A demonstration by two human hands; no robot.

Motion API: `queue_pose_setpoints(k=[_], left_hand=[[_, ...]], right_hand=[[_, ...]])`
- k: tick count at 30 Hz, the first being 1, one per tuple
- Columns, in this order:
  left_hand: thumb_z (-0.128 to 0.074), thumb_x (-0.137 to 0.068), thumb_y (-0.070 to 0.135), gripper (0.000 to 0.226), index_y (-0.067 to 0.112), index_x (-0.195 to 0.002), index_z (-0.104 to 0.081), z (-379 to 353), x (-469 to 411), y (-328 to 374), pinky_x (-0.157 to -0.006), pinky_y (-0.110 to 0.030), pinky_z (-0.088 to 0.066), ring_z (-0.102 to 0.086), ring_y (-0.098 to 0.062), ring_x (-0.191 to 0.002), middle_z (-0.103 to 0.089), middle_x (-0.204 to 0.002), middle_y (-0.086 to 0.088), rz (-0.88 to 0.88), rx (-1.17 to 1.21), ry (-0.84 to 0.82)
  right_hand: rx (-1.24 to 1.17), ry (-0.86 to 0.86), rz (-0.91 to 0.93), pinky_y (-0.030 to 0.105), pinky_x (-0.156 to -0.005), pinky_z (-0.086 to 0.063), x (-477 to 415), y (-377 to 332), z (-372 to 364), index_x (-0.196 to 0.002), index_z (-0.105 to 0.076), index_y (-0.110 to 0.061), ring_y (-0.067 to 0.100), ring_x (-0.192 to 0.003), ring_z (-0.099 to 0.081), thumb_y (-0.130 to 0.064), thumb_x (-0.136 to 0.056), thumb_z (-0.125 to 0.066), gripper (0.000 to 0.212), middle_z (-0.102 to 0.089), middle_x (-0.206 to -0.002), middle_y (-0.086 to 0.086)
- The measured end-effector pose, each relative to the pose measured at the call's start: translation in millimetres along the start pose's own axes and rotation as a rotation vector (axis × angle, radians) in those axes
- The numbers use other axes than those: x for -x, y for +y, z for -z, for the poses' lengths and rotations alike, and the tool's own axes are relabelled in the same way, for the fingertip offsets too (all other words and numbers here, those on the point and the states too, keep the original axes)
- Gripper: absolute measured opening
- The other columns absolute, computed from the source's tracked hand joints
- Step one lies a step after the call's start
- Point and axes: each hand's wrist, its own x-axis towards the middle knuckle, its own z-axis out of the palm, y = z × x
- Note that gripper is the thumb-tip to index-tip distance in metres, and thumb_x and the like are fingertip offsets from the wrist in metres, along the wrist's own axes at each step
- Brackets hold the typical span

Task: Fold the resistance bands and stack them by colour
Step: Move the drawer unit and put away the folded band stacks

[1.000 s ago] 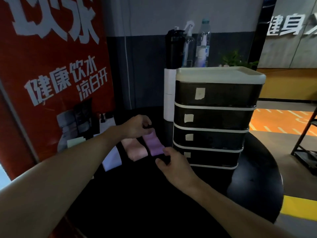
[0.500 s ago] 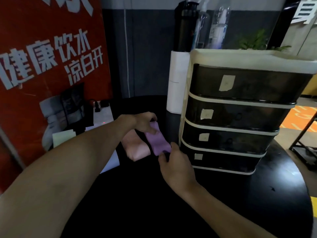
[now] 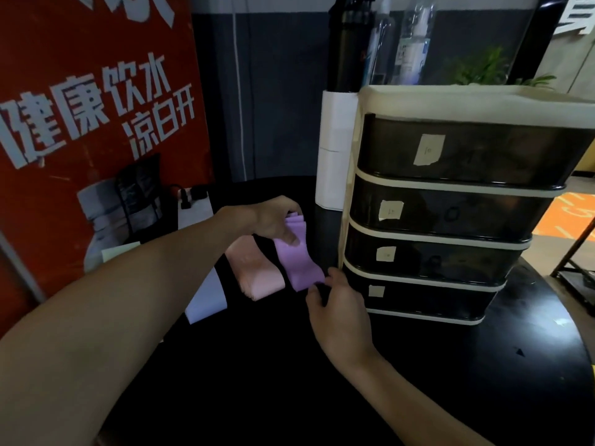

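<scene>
Purple band (image 3: pixel 297 262) lies between pink band (image 3: pixel 257 272) and drawer unit (image 3: pixel 450 204).

On the round table (image 3: pixel 483 381), three folded bands lay side by side: one band (image 3: pixel 297 262) just left of the drawer unit (image 3: pixel 450 204), another (image 3: pixel 257 272) on its left, a third (image 3: pixel 206 300) leftmost. Bottles (image 3: pixel 380 43) stood behind the unit; a poster (image 3: pixel 80 107) rose at left.

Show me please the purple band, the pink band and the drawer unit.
purple band (image 3: pixel 297 262): head view, middle of its top face.
pink band (image 3: pixel 257 272): head view, middle of the fold.
drawer unit (image 3: pixel 450 214): head view, second drawer front.
</scene>
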Motion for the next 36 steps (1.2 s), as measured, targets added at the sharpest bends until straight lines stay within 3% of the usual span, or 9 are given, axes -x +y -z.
queue_pose_setpoints(k=[7, 10, 13, 16, 21, 26, 30, 34, 36], left_hand=[[-0.082, -0.079, 0.015, 0.031, 0.019, -0.105, -0.065, 35, 60, 41, -0.094, -0.044, -0.049, -0.058, -0.029, -0.103, -0.063, -0.109, -0.014, -0.172, 0.057, 0.089], [-0.081, -0.080, 0.014, 0.029, 0.023, -0.102, -0.063, 46, 96, 62, -0.092, -0.034, -0.047, -0.059, -0.020, -0.101, -0.064, -0.106, -0.007, -0.225, 0.071, 0.124], [-0.080, -0.081, 0.015, 0.028, 0.025, -0.099, -0.063, 53, 128, 76, -0.083, -0.022, -0.047, -0.058, -0.011, -0.094, -0.062, -0.102, -0.001, -0.256, 0.086, 0.165], [-0.079, -0.081, 0.010, 0.027, 0.022, -0.098, -0.062, 54, 153, 92, -0.071, -0.008, -0.043, -0.055, 0.004, -0.081, -0.059, -0.094, 0.006, -0.259, 0.139, 0.205], [-0.080, -0.080, 0.012, 0.030, 0.016, -0.103, -0.061, 40, 182, 112, -0.077, -0.030, -0.056, -0.064, -0.011, -0.090, -0.066, -0.099, -0.003, -0.318, 0.255, 0.250], [-0.084, -0.075, 0.019, 0.042, 0.021, -0.108, -0.059, -9, 196, 120, -0.069, -0.024, -0.050, -0.059, -0.011, -0.077, -0.063, -0.091, -0.003, -0.291, 0.426, 0.402], [-0.082, -0.078, 0.007, 0.041, 0.025, -0.107, -0.060, -66, 201, 129, -0.079, -0.017, -0.051, -0.065, -0.008, -0.090, -0.068, -0.099, -0.002, -0.225, 0.598, 0.381], [-0.077, -0.082, 0.007, 0.039, 0.030, -0.109, -0.061, -116, 191, 132, -0.087, -0.019, -0.048, -0.063, -0.003, -0.094, -0.067, -0.100, 0.004, -0.220, 0.659, 0.318], [-0.073, -0.087, 0.011, 0.034, 0.029, -0.113, -0.061, -133, 186, 131, -0.090, -0.018, -0.045, -0.060, 0.001, -0.099, -0.063, -0.106, 0.010, -0.225, 0.565, 0.286]], right_hand=[[-0.116, -0.036, -0.035, 0.028, -0.085, -0.048, 1, -3, 5, -0.141, -0.040, -0.014, 0.021, -0.111, -0.061, -0.032, -0.094, -0.060, 0.054, -0.062, -0.126, 0.003], [-0.268, -0.085, -0.049, 0.034, -0.095, -0.049, 4, -4, 11, -0.148, -0.032, -0.016, 0.018, -0.114, -0.057, -0.036, -0.087, -0.070, 0.074, -0.052, -0.139, 0.002], [-0.470, -0.203, -0.046, 0.021, -0.084, -0.047, 14, -10, 26, -0.151, -0.024, -0.022, 0.006, -0.103, -0.055, -0.033, -0.082, -0.075, 0.086, -0.049, -0.140, -0.002], [-0.610, -0.282, -0.054, 0.029, -0.099, -0.046, 27, -11, 42, -0.150, -0.023, -0.028, 0.009, -0.113, -0.058, -0.030, -0.079, -0.079, 0.091, -0.059, -0.132, -0.005], [-0.792, -0.397, -0.093, 0.047, -0.099, -0.051, 51, -8, 71, -0.136, -0.047, -0.014, 0.024, -0.105, -0.069, -0.023, -0.076, -0.082, 0.069, -0.070, -0.116, 0.006], [-0.532, -0.287, 0.117, 0.029, -0.068, -0.049, 71, 13, 108, -0.097, -0.069, -0.009, 0.013, -0.073, -0.061, -0.007, -0.087, -0.069, 0.010, -0.069, -0.083, 0.005], [-0.162, -0.211, 0.279, 0.017, -0.060, -0.047, 76, 40, 145, -0.089, -0.070, -0.018, 0.003, -0.064, -0.058, -0.002, -0.081, -0.070, 0.018, -0.069, -0.079, 0.007], [0.054, -0.197, 0.280, 0.032, -0.069, -0.052, 77, 69, 162, -0.092, -0.067, -0.024, 0.015, -0.074, -0.064, -0.015, -0.080, -0.073, 0.016, -0.068, -0.083, 0.001], [0.221, -0.225, 0.230, 0.039, -0.079, -0.051, 76, 88, 159, -0.094, -0.061, -0.030, 0.011, -0.079, -0.062, -0.038, -0.076, -0.070, 0.021, -0.066, -0.085, -0.008]])
